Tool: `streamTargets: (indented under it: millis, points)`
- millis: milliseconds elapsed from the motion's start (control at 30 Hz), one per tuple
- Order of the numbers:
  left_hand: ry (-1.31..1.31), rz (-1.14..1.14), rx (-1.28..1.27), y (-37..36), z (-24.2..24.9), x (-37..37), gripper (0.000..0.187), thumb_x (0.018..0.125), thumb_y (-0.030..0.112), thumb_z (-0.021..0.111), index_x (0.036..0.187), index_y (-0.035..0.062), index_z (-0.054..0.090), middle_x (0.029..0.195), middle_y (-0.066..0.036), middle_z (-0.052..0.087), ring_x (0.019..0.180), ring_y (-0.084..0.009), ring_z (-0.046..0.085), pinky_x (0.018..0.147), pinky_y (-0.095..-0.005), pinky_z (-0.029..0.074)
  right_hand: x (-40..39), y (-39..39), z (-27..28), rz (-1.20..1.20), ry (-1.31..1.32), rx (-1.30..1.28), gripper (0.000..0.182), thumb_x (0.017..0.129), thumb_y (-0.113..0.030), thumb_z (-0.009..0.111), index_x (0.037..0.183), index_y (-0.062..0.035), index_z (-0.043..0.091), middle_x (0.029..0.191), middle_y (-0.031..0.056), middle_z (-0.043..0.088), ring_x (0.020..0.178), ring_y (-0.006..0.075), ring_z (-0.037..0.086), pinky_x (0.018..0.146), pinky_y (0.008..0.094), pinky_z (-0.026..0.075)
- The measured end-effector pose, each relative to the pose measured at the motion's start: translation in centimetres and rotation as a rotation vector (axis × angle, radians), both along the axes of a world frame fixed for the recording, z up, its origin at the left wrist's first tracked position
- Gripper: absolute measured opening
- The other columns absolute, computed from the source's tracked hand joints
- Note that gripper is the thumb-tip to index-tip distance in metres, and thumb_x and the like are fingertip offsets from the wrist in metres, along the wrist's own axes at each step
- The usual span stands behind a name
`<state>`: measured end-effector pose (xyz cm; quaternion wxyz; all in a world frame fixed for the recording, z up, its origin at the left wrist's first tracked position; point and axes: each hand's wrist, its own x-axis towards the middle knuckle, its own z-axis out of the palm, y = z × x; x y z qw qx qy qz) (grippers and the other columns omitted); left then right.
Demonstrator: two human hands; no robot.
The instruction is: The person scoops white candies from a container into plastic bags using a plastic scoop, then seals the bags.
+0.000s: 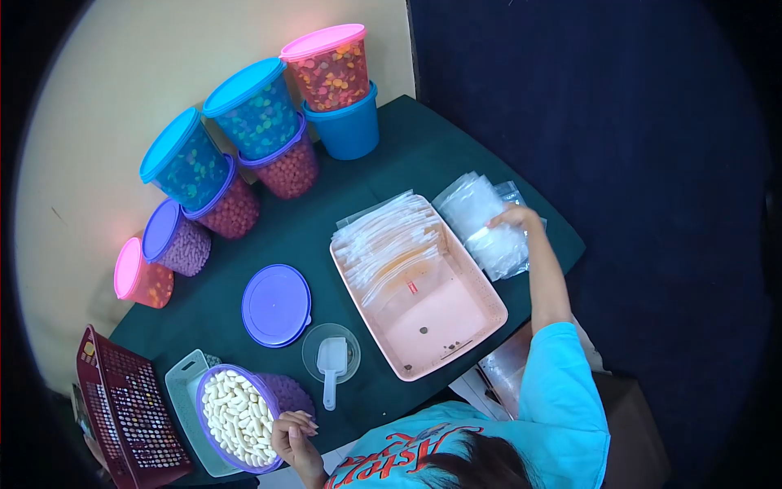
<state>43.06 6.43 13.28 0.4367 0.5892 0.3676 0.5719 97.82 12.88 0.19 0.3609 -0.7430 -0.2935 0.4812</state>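
My right hand [515, 218] reaches over a pile of clear plastic bags [482, 213] at the table's right side, its fingers bent down onto a plastic bag. Close to the tub's right rim, my left hand [296, 440] is loosely curled, with nothing visible in it. That purple tub [281, 393] is tilted and full of white, capsule-shaped pieces [236, 417]. Between the hands stands a pink tray [494, 316]; a row of packed clear bags [387, 240] fills its far part. A white scoop [331, 359] rests on a small clear bowl [308, 346].
A purple lid [277, 306] lies on the green tablecloth [407, 134]. Lidded tubs [252, 110] of coloured pieces, some stacked, line the wall side. A maroon basket [134, 416] and a pale green tray [181, 379] stand at the lower left.
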Motion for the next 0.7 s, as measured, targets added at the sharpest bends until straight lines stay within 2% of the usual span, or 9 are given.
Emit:
streamTargets:
  millis: [33,67,200,300,367,533,567,667,700]
  points:
    - [0.011,-0.009,0.009,0.1,-0.2,0.0,0.025,0.083,0.020,0.047,0.065,0.0040,0.041,0.056,-0.007,0.042,0.054,-0.0148,0.042,0.059,-0.0293,0.037,0.6,-0.6,1.2,-0.015,0.030,0.077,0.055,0.055,-0.011,0.075,0.104,0.0010,0.054,0.095,0.0111,0.059,0.084,0.0204,0.058,0.076,0.0324,0.045]
    - [0.021,-0.017,0.018,0.1,-0.2,-0.1,0.025,0.083,0.021,0.047,0.065,0.0040,0.041,0.056,-0.007,0.042,0.054,-0.0150,0.042,0.060,-0.0294,0.037,1.4,-1.3,2.6,0.015,-0.107,0.108,0.047,0.061,-0.010,0.072,0.103,0.0014,0.055,0.093,0.0101,0.060,0.083,0.0188,0.058,0.076,0.0313,0.045]
    - [0.032,-0.026,0.009,0.3,-0.2,-0.2,0.026,0.083,0.021,0.047,0.065,0.0040,0.041,0.056,-0.006,0.043,0.054,-0.0152,0.042,0.061,-0.0297,0.037,1.1,-4.1,11.6,0.053,-0.079,0.364,0.053,0.058,-0.007,0.071,0.105,0.0036,0.051,0.096,0.0103,0.059,0.086,0.0193,0.057,0.082,0.0312,0.044]
    - [0.030,-0.066,-0.002,0.5,-0.2,-0.1,0.024,0.084,0.020,0.045,0.066,0.0046,0.040,0.058,-0.006,0.041,0.056,-0.0148,0.041,0.063,-0.0300,0.036,-2.6,-4.8,17.2,0.096,-0.076,0.381,0.049,0.058,-0.006,0.068,0.104,0.0026,0.052,0.096,0.0110,0.058,0.088,0.0185,0.057,0.082,0.0287,0.043]
    - [0.034,-0.115,0.004,0.5,-0.2,0.0,0.023,0.084,0.020,0.044,0.067,0.0050,0.040,0.059,-0.006,0.040,0.057,-0.0142,0.039,0.064,-0.0300,0.036,-5.1,-4.0,18.3,0.354,0.083,0.422,0.048,0.058,-0.004,0.064,0.104,0.0028,0.051,0.094,0.0097,0.058,0.086,0.0173,0.056,0.081,0.0280,0.044]
    - [0.042,-0.139,0.038,-0.1,-0.2,0.1,0.023,0.084,0.020,0.043,0.067,0.0048,0.040,0.060,-0.006,0.041,0.057,-0.0142,0.040,0.064,-0.0306,0.036,-13.1,1.4,10.4,0.910,0.174,0.166,0.035,0.061,-0.004,0.061,0.095,-0.0010,0.054,0.082,0.0010,0.056,0.074,0.0085,0.052,0.067,0.0225,0.043]
    - [0.040,-0.139,0.038,-0.2,-0.2,-0.1,0.023,0.085,0.020,0.043,0.067,0.0047,0.040,0.060,-0.006,0.041,0.057,-0.0142,0.040,0.064,-0.0307,0.036,-14.2,2.7,7.1,1.022,0.219,0.091,0.037,0.060,-0.004,0.060,0.097,-0.0018,0.054,0.084,0.0031,0.056,0.077,0.0096,0.052,0.068,0.0245,0.043]
    - [0.031,-0.119,0.043,-0.8,-0.4,-0.8,0.024,0.085,0.020,0.043,0.067,0.0046,0.041,0.059,-0.006,0.041,0.056,-0.0141,0.040,0.065,-0.0305,0.036,-18.1,4.1,3.1,1.070,0.191,-0.108,0.043,0.058,-0.012,0.061,0.099,-0.0023,0.055,0.089,0.0078,0.056,0.082,0.0151,0.053,0.069,0.0295,0.043]
    - [0.036,-0.093,0.041,-1.0,-0.4,-1.1,0.024,0.085,0.020,0.043,0.067,0.0046,0.041,0.059,-0.006,0.041,0.056,-0.0141,0.040,0.065,-0.0305,0.036,-18.9,4.7,2.5,1.187,-0.002,-0.186,0.047,0.056,-0.017,0.061,0.101,-0.0024,0.054,0.092,0.0099,0.056,0.084,0.0183,0.052,0.071,0.0315,0.042]
